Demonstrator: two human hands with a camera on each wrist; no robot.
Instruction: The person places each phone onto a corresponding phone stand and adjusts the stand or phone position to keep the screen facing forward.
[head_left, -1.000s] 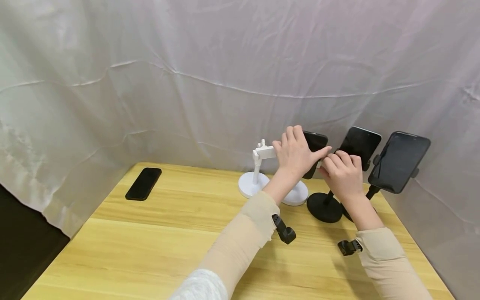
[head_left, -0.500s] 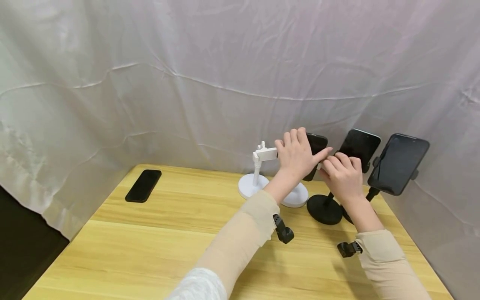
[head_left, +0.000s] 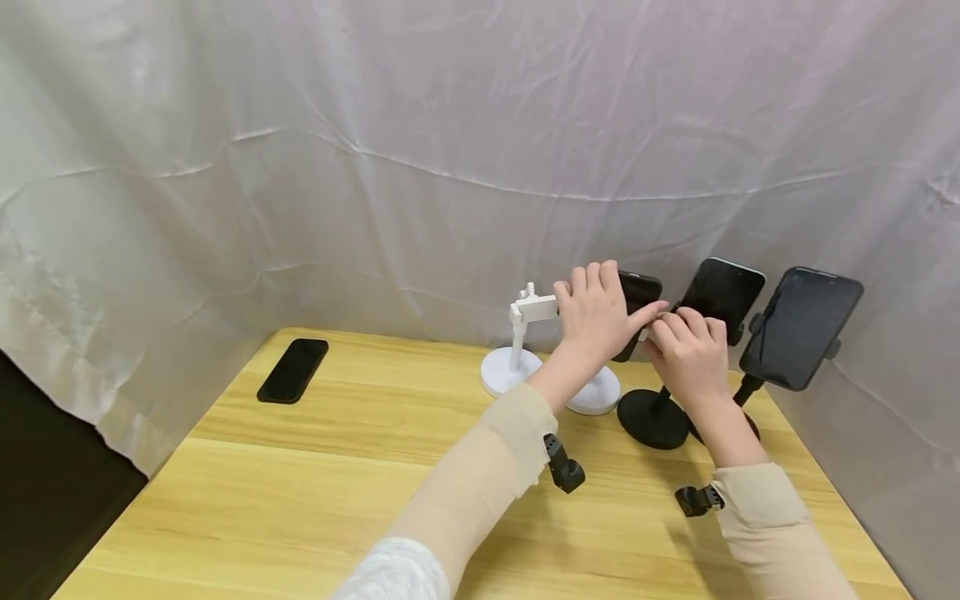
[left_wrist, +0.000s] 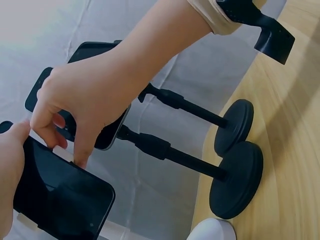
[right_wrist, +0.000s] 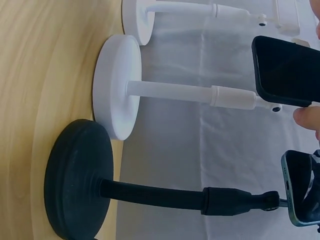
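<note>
A black phone [left_wrist: 65,185] sits in the clamp of a white phone stand [right_wrist: 170,91], between two white clamp jaws. My left hand [head_left: 594,321] lies across this phone, fingers over one side and thumb stretched to the other, holding it. With bent fingers my right hand [head_left: 692,354] pinches the clamp's white side piece [left_wrist: 63,153] at the phone's edge. In the head view the left hand hides much of the phone and clamp. A second white stand [head_left: 517,333], its clamp holding no phone, is just left of the left hand.
Two black stands at the right hold phones: one phone [head_left: 722,292] behind the right hand, another phone [head_left: 802,327] farther right. A black phone [head_left: 293,370] lies flat on the wooden table [head_left: 300,483] at the left. A grey curtain [head_left: 450,100] hangs behind.
The hands hold nearly the same pose at the phone and clamp. The whole head view has shifted slightly; no object has visibly changed place.
</note>
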